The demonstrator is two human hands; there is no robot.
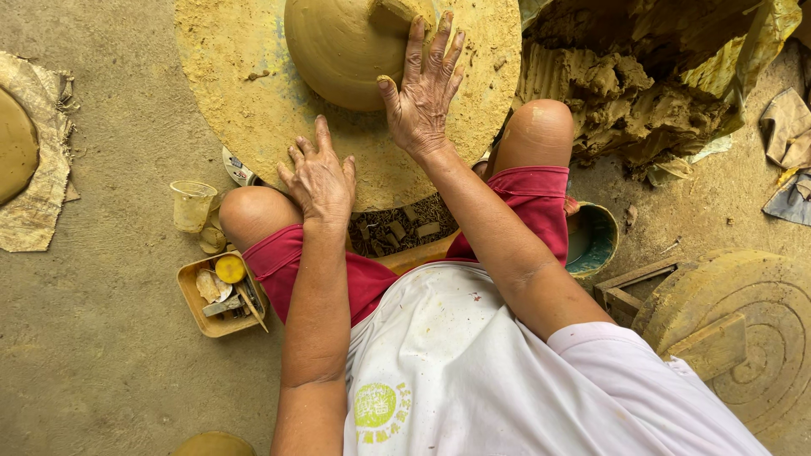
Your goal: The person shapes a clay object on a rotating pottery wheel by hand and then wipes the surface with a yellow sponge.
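Above dirt floor (110, 338), right hand (422, 93) flattens on clay mound (338, 46).

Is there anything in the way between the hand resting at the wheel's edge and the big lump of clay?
Nothing visible is. The left hand lies flat on the clay-smeared wheel, and only bare wheel surface lies between it and the clay mound. The right hand is beside that path, already pressed on the mound's side.

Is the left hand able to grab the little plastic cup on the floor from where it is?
Probably yes. The left hand rests on the wheel's edge, and the plastic cup stands beside the left knee with nothing between them.
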